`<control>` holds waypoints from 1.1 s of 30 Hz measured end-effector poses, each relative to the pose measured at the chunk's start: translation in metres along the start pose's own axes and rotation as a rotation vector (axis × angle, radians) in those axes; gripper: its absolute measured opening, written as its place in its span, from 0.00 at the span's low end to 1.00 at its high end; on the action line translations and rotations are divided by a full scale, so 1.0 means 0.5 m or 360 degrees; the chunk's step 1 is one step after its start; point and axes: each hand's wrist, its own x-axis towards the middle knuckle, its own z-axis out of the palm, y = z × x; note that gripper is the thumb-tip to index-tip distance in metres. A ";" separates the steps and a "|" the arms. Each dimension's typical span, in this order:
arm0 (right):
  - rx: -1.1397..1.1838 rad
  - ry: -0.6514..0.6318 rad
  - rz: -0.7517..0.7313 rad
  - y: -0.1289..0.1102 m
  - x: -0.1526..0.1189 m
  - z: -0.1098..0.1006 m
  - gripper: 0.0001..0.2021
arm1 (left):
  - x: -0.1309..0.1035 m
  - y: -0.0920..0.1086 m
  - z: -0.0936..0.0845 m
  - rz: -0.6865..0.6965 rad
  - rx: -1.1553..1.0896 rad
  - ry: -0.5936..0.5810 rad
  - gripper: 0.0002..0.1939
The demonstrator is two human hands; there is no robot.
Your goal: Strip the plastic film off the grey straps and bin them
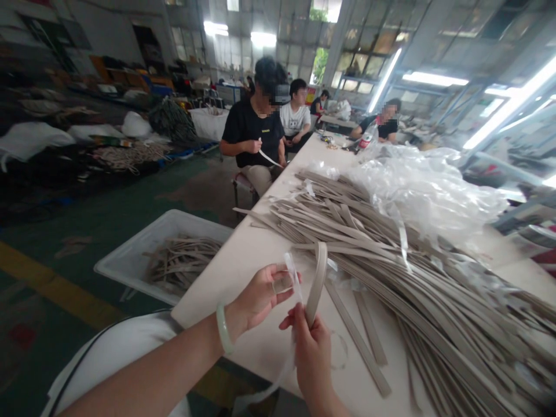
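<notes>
My right hand [311,344] is closed around a flat beige strip [320,275], which bends over in a loop above the fingers. A thin translucent white ribbon [293,275] passes through the same grip, and its tail hangs below toward the table edge. To the left, my left hand [264,295], with a pale green bangle on the wrist, has its fingers curled about a small clear piece [283,283]; its exact kind I cannot make out. The ribbon's upper end stands by the left fingertips. Two short beige strips [362,341] lie flat right of my hands.
A large heap of beige strips [391,266] covers the table's right side, with crumpled clear plastic [430,179] behind it. A white bin [125,278] of strips stands left of the table [217,301]. Several people sit farther along, one person [256,127] holding a strip.
</notes>
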 end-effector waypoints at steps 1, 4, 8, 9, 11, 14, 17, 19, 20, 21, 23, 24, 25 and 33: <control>-0.0009 -0.0026 -0.0013 0.001 -0.004 0.002 0.20 | 0.000 -0.004 0.000 0.0045 0.0047 0.0096 0.22; 0.0007 -0.0159 -0.0026 0.002 -0.014 0.006 0.20 | 0.002 -0.013 -0.001 0.0155 0.0142 0.0336 0.12; 0.0140 -0.0286 0.0060 -0.003 -0.023 0.010 0.20 | 0.007 -0.007 -0.009 0.0121 -0.0028 0.0385 0.12; 0.0174 -0.0308 0.0094 -0.003 -0.024 0.011 0.20 | 0.008 -0.003 -0.012 0.0109 -0.0066 0.0390 0.12; 0.0244 -0.0377 0.0190 -0.001 -0.026 0.012 0.20 | 0.010 0.007 -0.015 0.0095 -0.0077 0.0400 0.14; 0.0334 -0.0529 0.0398 0.005 -0.024 -0.003 0.23 | 0.011 0.024 -0.017 0.0142 0.0077 0.0378 0.15; 0.0504 -0.0573 0.0452 -0.004 -0.009 -0.049 0.24 | 0.006 0.040 -0.017 0.0251 0.0395 0.0262 0.16; 0.0824 -0.0513 0.0404 -0.029 0.010 -0.092 0.24 | 0.000 0.047 -0.017 0.0278 0.0589 0.0172 0.17; 0.1011 -0.0460 0.0369 -0.047 0.021 -0.114 0.25 | -0.004 0.049 -0.017 0.0272 0.0675 0.0128 0.17; 0.1166 -0.0398 0.0322 -0.067 0.032 -0.133 0.24 | -0.008 0.049 -0.017 0.0264 0.0759 0.0083 0.17; 0.1271 -0.0300 0.0162 -0.107 0.053 -0.161 0.18 | -0.016 0.044 -0.016 0.0266 0.0914 -0.0007 0.15; 0.1208 -0.0269 0.0066 -0.125 0.061 -0.169 0.15 | -0.020 0.040 -0.015 0.0274 0.0979 -0.0053 0.15; 0.1080 -0.0241 -0.0031 -0.140 0.068 -0.173 0.13 | -0.023 0.036 -0.013 0.0278 0.1030 -0.0094 0.14; 0.0354 0.0134 -0.0517 -0.169 0.083 -0.144 0.19 | -0.044 0.018 -0.016 0.0101 0.1148 -0.0194 0.14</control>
